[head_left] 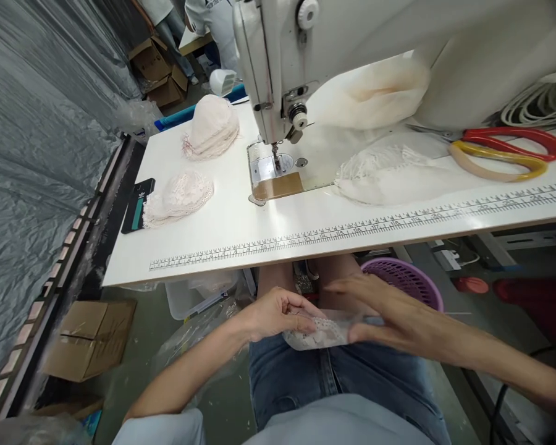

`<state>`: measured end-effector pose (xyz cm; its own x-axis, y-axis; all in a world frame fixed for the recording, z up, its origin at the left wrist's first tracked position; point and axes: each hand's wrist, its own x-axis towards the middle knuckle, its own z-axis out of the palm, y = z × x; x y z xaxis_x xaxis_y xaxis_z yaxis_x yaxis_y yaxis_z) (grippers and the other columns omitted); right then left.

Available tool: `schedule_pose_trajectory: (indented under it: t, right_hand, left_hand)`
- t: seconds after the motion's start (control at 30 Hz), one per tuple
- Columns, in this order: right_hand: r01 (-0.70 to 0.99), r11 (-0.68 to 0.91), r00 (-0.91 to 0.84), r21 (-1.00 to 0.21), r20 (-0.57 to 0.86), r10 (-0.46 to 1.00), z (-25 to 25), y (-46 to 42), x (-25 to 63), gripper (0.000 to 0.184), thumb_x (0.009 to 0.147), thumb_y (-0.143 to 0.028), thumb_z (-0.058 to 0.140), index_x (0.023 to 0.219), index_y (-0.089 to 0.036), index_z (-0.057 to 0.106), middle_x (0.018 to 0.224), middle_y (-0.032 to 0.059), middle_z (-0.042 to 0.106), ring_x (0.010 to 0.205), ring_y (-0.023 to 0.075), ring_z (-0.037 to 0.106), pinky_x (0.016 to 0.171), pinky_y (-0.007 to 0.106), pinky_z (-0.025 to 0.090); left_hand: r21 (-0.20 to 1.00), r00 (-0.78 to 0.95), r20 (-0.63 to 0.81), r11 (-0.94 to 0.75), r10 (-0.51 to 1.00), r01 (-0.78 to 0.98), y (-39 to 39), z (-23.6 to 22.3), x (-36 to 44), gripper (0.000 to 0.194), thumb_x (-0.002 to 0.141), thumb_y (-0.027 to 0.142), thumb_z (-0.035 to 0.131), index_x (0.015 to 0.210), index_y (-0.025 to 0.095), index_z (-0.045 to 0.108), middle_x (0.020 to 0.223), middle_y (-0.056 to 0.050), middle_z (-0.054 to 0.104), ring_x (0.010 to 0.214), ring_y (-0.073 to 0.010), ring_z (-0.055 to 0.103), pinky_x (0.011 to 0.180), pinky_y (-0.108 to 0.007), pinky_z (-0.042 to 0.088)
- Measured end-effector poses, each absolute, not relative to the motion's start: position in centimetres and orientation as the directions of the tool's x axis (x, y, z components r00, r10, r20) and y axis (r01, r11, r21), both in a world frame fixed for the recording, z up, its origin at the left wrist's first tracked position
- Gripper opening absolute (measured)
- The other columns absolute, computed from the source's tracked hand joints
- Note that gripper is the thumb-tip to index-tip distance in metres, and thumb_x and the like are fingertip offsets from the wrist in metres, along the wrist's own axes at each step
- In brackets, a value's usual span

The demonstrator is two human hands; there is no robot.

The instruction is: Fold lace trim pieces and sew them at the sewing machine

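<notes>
Over my lap, my left hand (280, 315) pinches a small piece of white lace fabric (327, 334) between thumb and fingers. The piece is sheer, with a patterned lace part near my left fingertips. My right hand (375, 312) is at the fabric's right end, slightly blurred. Its fingers are stretched out above the cloth and apart from the thumb, which is at the fabric's edge. Whether the right thumb presses on the cloth is hard to see. Both hands are below the front edge of the white sewing table (231, 225).
A sewing machine (264, 80) stands on the table. Left of it lie two stacks of pale lace pieces (213, 127), the nearer partly over a dark phone-like object (134, 210). White fabric (393, 176) and red-and-yellow scissors (505, 148) lie right. Below are a purple basket (405, 275) and a cardboard box (90, 340).
</notes>
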<state>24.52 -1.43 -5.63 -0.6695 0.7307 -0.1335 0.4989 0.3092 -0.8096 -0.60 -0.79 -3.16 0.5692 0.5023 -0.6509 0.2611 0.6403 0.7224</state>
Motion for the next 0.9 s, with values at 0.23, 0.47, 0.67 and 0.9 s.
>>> schedule_pose_trajectory:
  t: [0.23,0.47,0.67,0.9]
  right_hand:
    - [0.211,-0.226,-0.849,-0.951,-0.293,0.441,-3.9,0.7,21.0,0.043,0.082,-0.057,0.052,0.072,-0.016,0.056,0.063,-0.0025,0.043,0.056,0.0104,0.035,0.051,0.024,0.025]
    - [0.18,-0.254,-0.81,-0.95,-0.29,0.51,-4.5,0.5,22.1,0.034,0.084,-0.049,0.055,0.08,-0.016,0.061,0.069,-0.0007,0.05,0.064,0.0125,0.042,0.058,0.024,0.03]
    - [0.163,-0.326,-0.824,-0.931,-0.31,0.474,-4.9,0.7,21.6,0.031,0.079,-0.045,0.064,0.088,-0.016,0.064,0.078,0.0013,0.059,0.073,0.0151,0.051,0.065,0.026,0.038]
    - [0.215,-0.191,-0.729,-0.958,-0.287,0.622,-4.8,-0.1,20.3,0.03,0.082,-0.046,0.058,0.077,-0.016,0.062,0.07,0.0002,0.056,0.065,0.0135,0.049,0.057,0.024,0.036]
  left_hand:
    - [0.731,0.411,-0.67,0.645,0.618,0.223,-1.5,-2.5,-1.1,0.039,0.057,0.046,0.08,0.072,0.011,0.071,0.063,-0.002,0.063,0.059,-0.009,0.053,0.058,-0.02,0.042]
    - [0.687,0.493,-0.678,0.708,0.545,0.162,-1.6,-3.2,-0.9,0.048,0.053,0.035,0.085,0.094,0.014,0.07,0.078,-0.005,0.067,0.067,-0.0113,0.059,0.066,-0.022,0.047]
    - [0.684,0.54,-0.658,0.716,0.525,0.139,-1.4,-2.9,-1.7,0.04,0.058,0.033,0.082,0.092,0.014,0.071,0.076,-0.004,0.067,0.066,-0.0099,0.059,0.064,-0.019,0.045]
    - [0.772,0.437,-0.626,0.593,0.646,0.229,-2.2,-3.3,-1.1,0.029,0.062,0.028,0.079,0.086,0.013,0.072,0.072,-0.004,0.068,0.062,-0.0104,0.059,0.059,-0.018,0.044]
